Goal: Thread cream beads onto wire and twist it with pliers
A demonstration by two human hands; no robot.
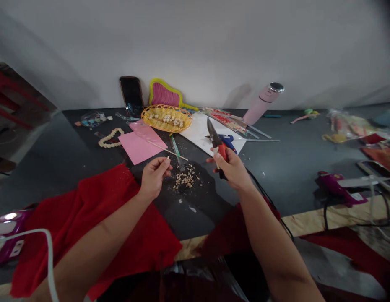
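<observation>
My left hand (155,175) is closed in a pinch on a small pale piece of stick (168,157), its end showing above the fingertips. On the right, my right hand (232,167) grips red-handled pruning shears (222,150), their dark blade pointing up and away from me. A pale strip shows beside the handle; I cannot tell whether it belongs to the tool. Between and below the hands lies a loose pile of small cut stick pieces (186,179) on the dark table (195,222). A long thin stick (166,149) lies just beyond my left hand.
Behind the hands are pink paper (141,147), a yellow wicker basket (166,118) with pale pieces, a blue glue gun (228,141) on white paper, and a tilted pink flask (263,102). A phone (132,95) leans on the wall. Red cloth (103,209) covers the near left edge.
</observation>
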